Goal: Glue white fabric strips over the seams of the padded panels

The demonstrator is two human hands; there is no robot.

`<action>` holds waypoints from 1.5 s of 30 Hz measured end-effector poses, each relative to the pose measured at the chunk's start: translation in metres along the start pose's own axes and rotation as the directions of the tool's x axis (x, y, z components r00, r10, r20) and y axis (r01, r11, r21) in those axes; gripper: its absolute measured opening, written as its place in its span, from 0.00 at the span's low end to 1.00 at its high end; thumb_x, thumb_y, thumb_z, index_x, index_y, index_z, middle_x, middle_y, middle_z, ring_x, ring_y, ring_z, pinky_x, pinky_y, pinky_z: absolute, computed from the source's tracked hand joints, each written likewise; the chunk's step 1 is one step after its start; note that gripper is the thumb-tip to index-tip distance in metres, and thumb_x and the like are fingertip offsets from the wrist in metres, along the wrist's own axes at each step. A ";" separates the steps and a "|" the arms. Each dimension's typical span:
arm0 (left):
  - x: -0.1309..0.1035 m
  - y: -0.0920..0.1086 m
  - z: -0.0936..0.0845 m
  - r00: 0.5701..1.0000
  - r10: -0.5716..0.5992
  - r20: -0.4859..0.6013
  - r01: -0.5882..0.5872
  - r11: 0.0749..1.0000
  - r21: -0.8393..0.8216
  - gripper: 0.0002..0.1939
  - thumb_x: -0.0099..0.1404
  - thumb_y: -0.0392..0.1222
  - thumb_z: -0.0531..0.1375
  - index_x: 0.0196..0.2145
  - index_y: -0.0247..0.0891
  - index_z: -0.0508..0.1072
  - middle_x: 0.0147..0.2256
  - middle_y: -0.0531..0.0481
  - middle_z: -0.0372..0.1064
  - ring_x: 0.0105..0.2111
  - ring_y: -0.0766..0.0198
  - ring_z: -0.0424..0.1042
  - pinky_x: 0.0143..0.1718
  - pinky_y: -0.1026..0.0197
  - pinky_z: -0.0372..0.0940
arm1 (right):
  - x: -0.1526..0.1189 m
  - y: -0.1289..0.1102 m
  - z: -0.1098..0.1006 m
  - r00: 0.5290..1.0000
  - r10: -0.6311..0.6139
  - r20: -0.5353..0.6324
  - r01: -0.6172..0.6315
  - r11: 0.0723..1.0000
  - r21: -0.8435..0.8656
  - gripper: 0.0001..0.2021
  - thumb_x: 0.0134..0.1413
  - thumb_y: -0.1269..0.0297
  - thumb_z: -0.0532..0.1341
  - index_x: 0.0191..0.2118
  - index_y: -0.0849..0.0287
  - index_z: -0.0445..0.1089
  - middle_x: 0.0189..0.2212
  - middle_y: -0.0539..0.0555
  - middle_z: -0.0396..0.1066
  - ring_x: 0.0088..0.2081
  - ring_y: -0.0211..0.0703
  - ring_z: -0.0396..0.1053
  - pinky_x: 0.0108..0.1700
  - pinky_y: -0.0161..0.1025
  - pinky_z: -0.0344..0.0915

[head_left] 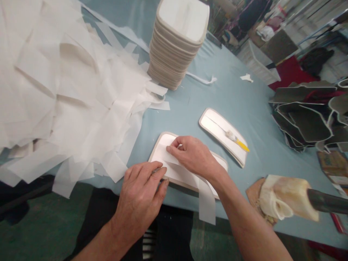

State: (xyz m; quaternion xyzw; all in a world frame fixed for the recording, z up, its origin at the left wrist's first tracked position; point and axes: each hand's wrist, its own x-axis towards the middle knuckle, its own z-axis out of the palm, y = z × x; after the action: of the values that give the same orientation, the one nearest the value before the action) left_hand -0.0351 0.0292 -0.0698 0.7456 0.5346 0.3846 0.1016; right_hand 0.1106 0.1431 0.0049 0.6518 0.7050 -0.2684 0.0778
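A white panel with a beige stitched rim (178, 177) lies on the blue-covered table near its front edge. My right hand (190, 154) is over the panel, thumb and fingers pinched on a white strip (207, 203) that runs along the panel and hangs past the table edge. My left hand (146, 185) rests at the panel's left front corner, its fingers bent over the rim; whether it grips the panel is hard to see. A narrower rimmed panel (217, 127) lies beyond, with a yellow-handled brush (240, 145) on it.
Loose white strips (81, 90) are heaped at the left. A tall stack of rimmed panels (174, 47) stands at the back. To the right are a stained white container (288, 195) with a dark handle and dark, white-edged pieces (304, 119). The blue table (258, 108) extends behind them.
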 end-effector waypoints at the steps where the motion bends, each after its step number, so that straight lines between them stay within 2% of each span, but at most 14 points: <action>1: 0.000 -0.001 0.000 1.000 -0.006 -0.008 0.006 1.000 -0.001 0.07 0.73 0.34 0.59 0.47 0.36 0.74 0.45 0.44 0.78 0.46 0.55 0.74 0.51 0.51 0.64 | 0.000 0.001 0.000 1.000 -0.007 -0.001 0.007 1.000 0.000 0.11 0.65 0.61 0.62 0.32 0.58 0.77 0.28 0.52 0.76 0.31 0.42 0.68 0.34 0.38 0.53; 4: -0.001 -0.005 -0.001 0.999 -0.029 -0.020 0.029 1.000 0.002 0.08 0.73 0.34 0.60 0.49 0.37 0.73 0.46 0.44 0.78 0.47 0.55 0.74 0.50 0.51 0.64 | 0.001 0.002 0.000 1.000 -0.015 0.001 0.015 1.000 0.007 0.11 0.65 0.61 0.62 0.33 0.58 0.77 0.28 0.52 0.77 0.31 0.41 0.68 0.34 0.38 0.54; 8: 0.003 -0.015 -0.003 1.000 -0.027 -0.008 0.028 0.998 0.057 0.14 0.72 0.35 0.60 0.54 0.33 0.73 0.51 0.38 0.76 0.50 0.51 0.72 0.52 0.49 0.64 | 0.001 0.002 0.001 1.000 -0.009 -0.004 0.009 1.000 0.008 0.11 0.65 0.61 0.62 0.32 0.57 0.77 0.28 0.52 0.76 0.31 0.42 0.68 0.33 0.38 0.53; 12: 0.011 -0.023 -0.001 0.997 0.019 0.079 -0.032 0.987 0.159 0.18 0.74 0.40 0.58 0.57 0.30 0.73 0.57 0.37 0.75 0.51 0.46 0.70 0.51 0.45 0.64 | 0.001 0.000 0.001 1.000 -0.001 -0.004 0.001 1.000 -0.006 0.11 0.65 0.61 0.62 0.32 0.56 0.77 0.28 0.52 0.77 0.32 0.42 0.68 0.34 0.38 0.52; 15: 0.015 -0.026 0.002 0.987 0.074 0.139 -0.098 0.980 0.174 0.20 0.75 0.43 0.56 0.59 0.31 0.72 0.62 0.39 0.73 0.52 0.45 0.69 0.51 0.44 0.64 | 0.001 -0.001 0.000 1.000 0.008 0.005 -0.008 1.000 -0.025 0.12 0.66 0.60 0.61 0.33 0.56 0.78 0.28 0.52 0.77 0.33 0.43 0.69 0.34 0.38 0.52; 21: 0.014 -0.027 0.007 0.971 0.089 0.221 -0.139 0.966 0.219 0.24 0.77 0.47 0.52 0.64 0.33 0.70 0.66 0.45 0.70 0.60 0.41 0.66 0.55 0.43 0.61 | -0.002 -0.004 0.000 1.000 -0.015 -0.004 0.015 0.998 -0.064 0.13 0.69 0.62 0.58 0.37 0.56 0.79 0.33 0.54 0.80 0.36 0.45 0.72 0.35 0.39 0.53; 27: 0.008 -0.027 0.007 0.954 0.137 0.268 -0.213 0.937 0.276 0.30 0.77 0.51 0.49 0.67 0.28 0.66 0.68 0.41 0.67 0.64 0.34 0.62 0.59 0.41 0.58 | -0.008 0.000 -0.006 1.000 0.011 -0.017 -0.011 1.000 0.017 0.10 0.69 0.60 0.60 0.43 0.55 0.79 0.34 0.52 0.80 0.36 0.44 0.72 0.37 0.38 0.54; 30: 0.007 -0.028 0.008 0.942 0.150 0.299 -0.238 0.929 0.283 0.33 0.77 0.53 0.48 0.68 0.25 0.65 0.69 0.38 0.64 0.66 0.31 0.60 0.60 0.38 0.58 | -0.012 0.010 -0.013 0.999 0.008 0.054 -0.015 0.991 0.131 0.10 0.67 0.56 0.64 0.44 0.56 0.78 0.32 0.50 0.78 0.33 0.40 0.69 0.36 0.36 0.54; 35: 0.008 -0.030 0.008 0.934 0.172 0.314 -0.269 0.917 0.296 0.34 0.78 0.55 0.46 0.67 0.23 0.65 0.69 0.35 0.63 0.66 0.28 0.59 0.60 0.34 0.58 | -0.022 0.036 -0.025 0.989 0.021 0.144 -0.056 0.968 0.244 0.12 0.65 0.56 0.66 0.44 0.59 0.80 0.28 0.47 0.72 0.28 0.35 0.61 0.33 0.35 0.53; 38: 0.008 -0.031 0.008 0.930 0.179 0.322 -0.277 0.916 0.289 0.35 0.77 0.54 0.46 0.68 0.23 0.64 0.69 0.34 0.62 0.67 0.27 0.59 0.61 0.33 0.58 | -0.029 0.052 -0.032 0.989 0.016 0.145 -0.058 0.956 0.288 0.12 0.65 0.57 0.66 0.43 0.60 0.80 0.26 0.46 0.68 0.27 0.34 0.59 0.32 0.34 0.52; 42: 0.008 -0.032 0.008 0.926 0.171 0.336 -0.269 0.923 0.273 0.36 0.77 0.55 0.46 0.69 0.23 0.62 0.70 0.32 0.61 0.67 0.25 0.58 0.61 0.31 0.58 | -0.039 0.075 -0.038 0.991 -0.015 0.137 -0.041 0.916 0.398 0.13 0.64 0.61 0.64 0.50 0.62 0.77 0.27 0.45 0.69 0.26 0.33 0.59 0.31 0.33 0.54; 45: 0.007 -0.032 0.008 0.927 0.149 0.343 -0.247 0.933 0.260 0.37 0.77 0.57 0.45 0.70 0.25 0.60 0.70 0.31 0.60 0.68 0.25 0.57 0.62 0.29 0.57 | -0.045 0.097 -0.040 0.994 -0.023 0.104 -0.023 0.909 0.416 0.12 0.61 0.62 0.64 0.46 0.63 0.77 0.28 0.47 0.71 0.27 0.34 0.61 0.32 0.33 0.56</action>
State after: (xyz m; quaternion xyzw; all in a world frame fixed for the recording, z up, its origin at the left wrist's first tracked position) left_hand -0.0514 0.0509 -0.0901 0.8551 0.4841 0.1825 0.0327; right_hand 0.2197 0.1237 0.0328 0.6381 0.6264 -0.4471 -0.0254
